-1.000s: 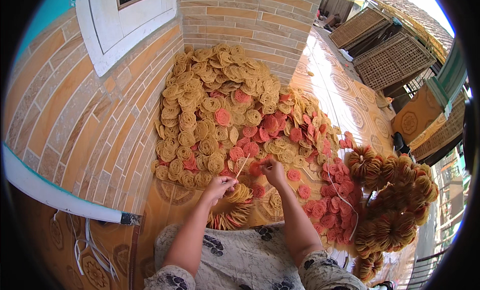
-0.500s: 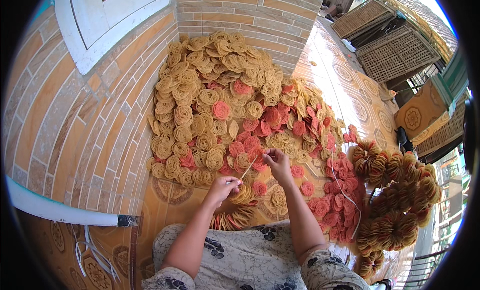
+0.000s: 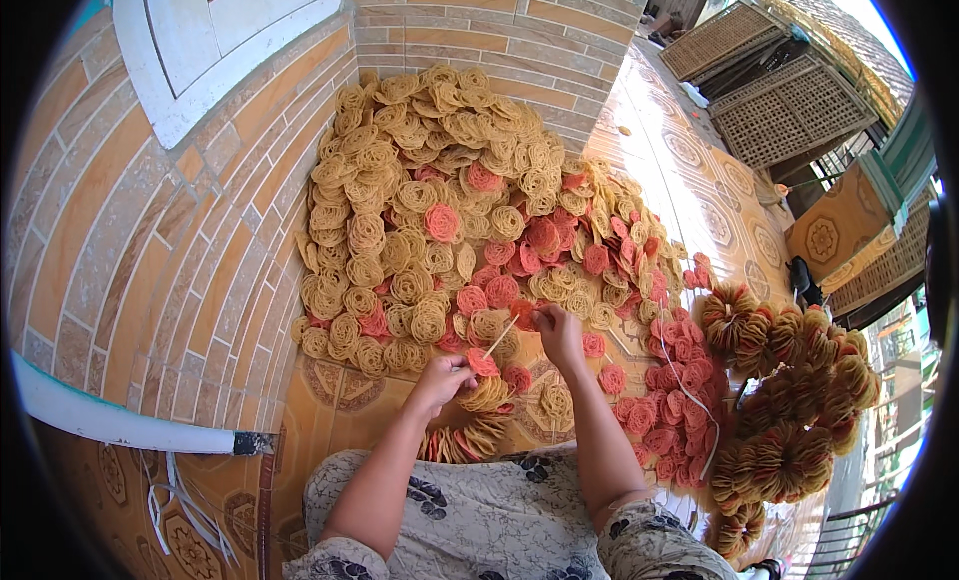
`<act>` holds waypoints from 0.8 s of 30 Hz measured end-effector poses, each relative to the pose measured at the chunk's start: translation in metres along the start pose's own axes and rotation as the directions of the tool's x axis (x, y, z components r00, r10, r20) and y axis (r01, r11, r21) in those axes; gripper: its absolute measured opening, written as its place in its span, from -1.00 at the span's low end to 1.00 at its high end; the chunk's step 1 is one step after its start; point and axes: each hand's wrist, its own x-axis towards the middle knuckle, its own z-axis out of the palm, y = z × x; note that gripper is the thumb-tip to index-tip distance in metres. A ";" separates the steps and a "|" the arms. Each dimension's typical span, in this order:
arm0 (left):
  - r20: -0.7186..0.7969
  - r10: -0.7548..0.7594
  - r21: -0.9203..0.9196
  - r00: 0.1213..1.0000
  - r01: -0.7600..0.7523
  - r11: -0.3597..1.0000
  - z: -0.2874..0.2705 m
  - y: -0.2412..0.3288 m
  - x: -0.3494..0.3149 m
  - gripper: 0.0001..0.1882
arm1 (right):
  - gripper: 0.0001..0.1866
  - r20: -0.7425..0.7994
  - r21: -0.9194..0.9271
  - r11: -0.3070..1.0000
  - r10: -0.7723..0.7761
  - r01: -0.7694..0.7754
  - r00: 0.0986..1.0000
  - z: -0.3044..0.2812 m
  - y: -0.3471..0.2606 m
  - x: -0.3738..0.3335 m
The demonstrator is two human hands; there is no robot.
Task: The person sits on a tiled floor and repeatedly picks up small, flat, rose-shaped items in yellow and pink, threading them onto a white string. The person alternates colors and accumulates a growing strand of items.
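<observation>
My left hand (image 3: pixel 447 382) is closed, its fingers pinched by a thin pale strip (image 3: pixel 502 337) that slants up toward the right. A pink lacy disc (image 3: pixel 482 361) sits around the strip's lower part, against those fingertips. Opposite, my right hand (image 3: pixel 557 335) pinches another pink lacy disc (image 3: pixel 521 313) at the strip's upper end. Whether the strip passes through this one is hard to make out. Below my left hand hangs a curved string of packed tan and pink discs (image 3: pixel 470 437), partly hidden by the hand and resting by my lap.
A large heap of tan lacy discs (image 3: pixel 400 190) fills the corner by the brick walls, with pink discs (image 3: pixel 679 380) scattered through it and to its right. Finished-looking bundled rings (image 3: pixel 789 460) lie far right. A white cord (image 3: pixel 689 385) crosses the pink discs.
A pink disc now sits on the strip by my left fingers, and my right hand holds another pink disc at the upper end. Both hands have barely shifted.
</observation>
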 end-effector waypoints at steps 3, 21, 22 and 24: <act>0.009 0.064 0.063 0.998 -0.064 0.996 0.001 0.000 -0.001 -0.86 | -0.77 0.180 0.409 0.887 0.155 -0.217 0.971 -0.009 -0.005 0.004; -0.032 0.015 -0.047 0.999 -0.016 0.999 0.002 0.010 -0.007 -0.86 | -0.61 0.102 0.132 0.980 0.134 -0.147 0.986 -0.017 0.012 0.035; -0.017 0.007 -0.073 1.000 -0.008 0.997 0.001 0.009 -0.007 -0.87 | -0.48 -0.136 -0.158 0.987 -0.030 0.008 0.990 -0.018 0.023 0.049; 0.019 0.000 -0.122 1.000 0.002 0.993 -0.002 0.010 -0.006 -0.87 | -0.41 -0.129 -0.384 0.909 -0.226 0.161 0.966 -0.010 0.037 0.067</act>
